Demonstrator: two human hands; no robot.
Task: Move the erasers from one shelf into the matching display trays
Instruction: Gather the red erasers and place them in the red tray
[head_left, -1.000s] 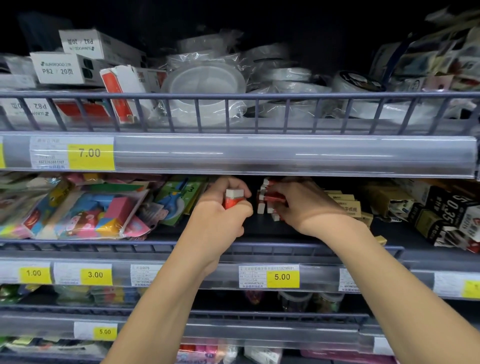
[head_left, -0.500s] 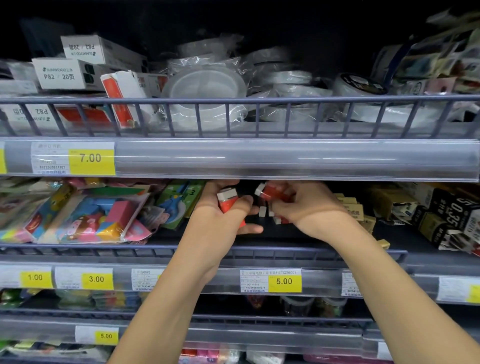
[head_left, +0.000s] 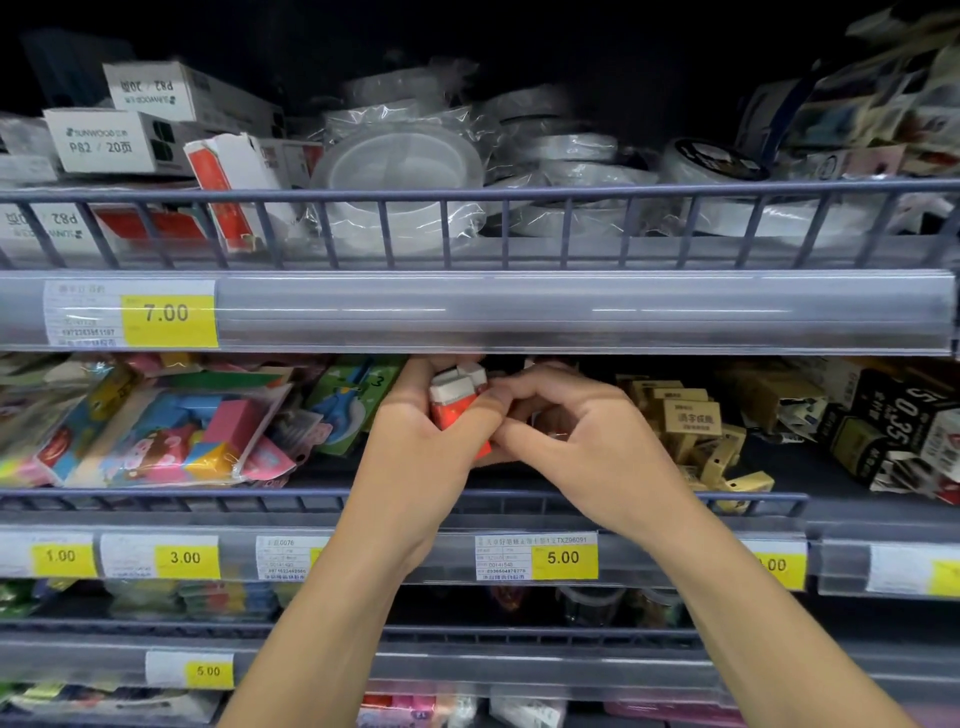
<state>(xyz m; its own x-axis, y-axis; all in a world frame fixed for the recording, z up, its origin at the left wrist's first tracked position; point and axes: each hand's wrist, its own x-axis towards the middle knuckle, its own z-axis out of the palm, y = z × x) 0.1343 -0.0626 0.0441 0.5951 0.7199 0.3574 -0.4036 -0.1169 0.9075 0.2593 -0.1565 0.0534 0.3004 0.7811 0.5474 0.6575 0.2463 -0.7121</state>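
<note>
Erasers (head_left: 456, 402) in red sleeves with white ends are sitting bunched in the left hand (head_left: 415, 447), whose fingers are curling round them just under the front lip of the upper shelf (head_left: 519, 312). Beside it the right hand (head_left: 587, 447) is reaching in, its fingers (head_left: 511, 397) bending tight and touching the red stack at its right edge; whether it is pinching an eraser of its own is hidden behind the knuckles. Both hands are hovering above the middle shelf (head_left: 311, 501), between colourful bagged packs (head_left: 156, 426) on the left and small tan boxes (head_left: 693, 421) on the right. Yellow price tags (head_left: 563, 558) are lining the rails below.
</note>
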